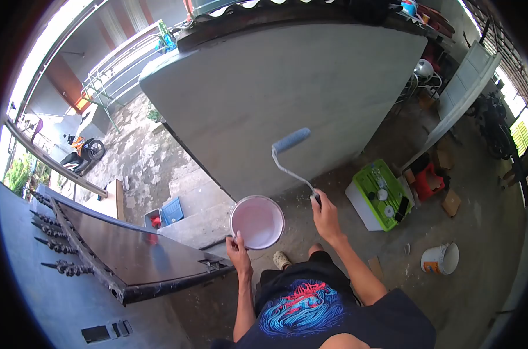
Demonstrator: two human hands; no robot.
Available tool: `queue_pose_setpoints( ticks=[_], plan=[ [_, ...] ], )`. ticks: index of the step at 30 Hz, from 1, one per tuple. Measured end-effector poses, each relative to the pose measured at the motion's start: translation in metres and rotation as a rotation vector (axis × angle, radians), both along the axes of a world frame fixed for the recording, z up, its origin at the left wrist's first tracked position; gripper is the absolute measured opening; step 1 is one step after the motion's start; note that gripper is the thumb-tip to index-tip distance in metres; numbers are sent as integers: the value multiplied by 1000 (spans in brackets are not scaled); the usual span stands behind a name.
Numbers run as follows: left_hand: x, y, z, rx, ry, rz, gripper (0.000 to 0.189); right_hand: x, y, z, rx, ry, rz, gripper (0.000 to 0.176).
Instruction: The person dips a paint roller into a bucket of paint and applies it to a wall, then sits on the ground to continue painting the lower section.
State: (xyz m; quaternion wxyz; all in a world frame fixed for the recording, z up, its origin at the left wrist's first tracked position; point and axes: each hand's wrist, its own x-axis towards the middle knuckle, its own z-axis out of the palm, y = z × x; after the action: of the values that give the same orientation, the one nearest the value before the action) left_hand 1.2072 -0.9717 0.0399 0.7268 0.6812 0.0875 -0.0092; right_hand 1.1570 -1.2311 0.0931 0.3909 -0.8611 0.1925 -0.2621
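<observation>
My right hand [327, 218] is wrapped round the dark handle of a paint roller [292, 140]. Its blue-grey sleeve is raised in front of the grey wall [281, 87], overlapping it in this view. With my left hand [239, 255] I grip the near rim of a round paint bucket [257, 222], thumb over the edge. The bucket's inside looks pale pinkish-white, and it is held out in front of my body at about waist height.
A metal gate [147, 256] with spiked finials stands at the left. On the right floor are a storage box with a green lid [381, 195], a red container [428, 181] and a white bucket [440, 259]. A blue-lidded box [172, 210] sits by the steps; a motorcycle [84, 152] is parked outside.
</observation>
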Motion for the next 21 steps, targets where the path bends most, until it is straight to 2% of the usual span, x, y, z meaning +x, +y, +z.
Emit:
queue_pose_setpoints(
  ticks=[2, 3, 5, 8, 11, 15, 17, 21],
  plan=[
    [-2, 6, -11, -35, 11, 43, 33, 46, -14, -23, -50, -205, 9, 28],
    [-2, 9, -13, -27, 13, 48, 33, 67, -21, -28, -42, -203, 13, 28],
    [-7, 9, -11, -94, 70, 113, 32, 100, -36, -40, 279, -20, 90, 33],
    [-21, 1, -5, -102, 84, 211, 31, 144, -61, -91, 378, -84, 167, 34],
    [-35, -10, 6, -42, 63, 277, 29, 151, -73, -106, 466, -17, 209, 35],
    [-54, -29, 12, -104, 101, 388, 27, 147, -81, -130, 487, 40, 247, 35],
    [-58, -36, 12, -144, 111, 449, 26, 145, -84, -134, 645, 213, 215, 35],
    [-56, -46, 18, -154, 124, 475, 25, 154, -88, -153, 736, 323, 203, 31]
  ],
)
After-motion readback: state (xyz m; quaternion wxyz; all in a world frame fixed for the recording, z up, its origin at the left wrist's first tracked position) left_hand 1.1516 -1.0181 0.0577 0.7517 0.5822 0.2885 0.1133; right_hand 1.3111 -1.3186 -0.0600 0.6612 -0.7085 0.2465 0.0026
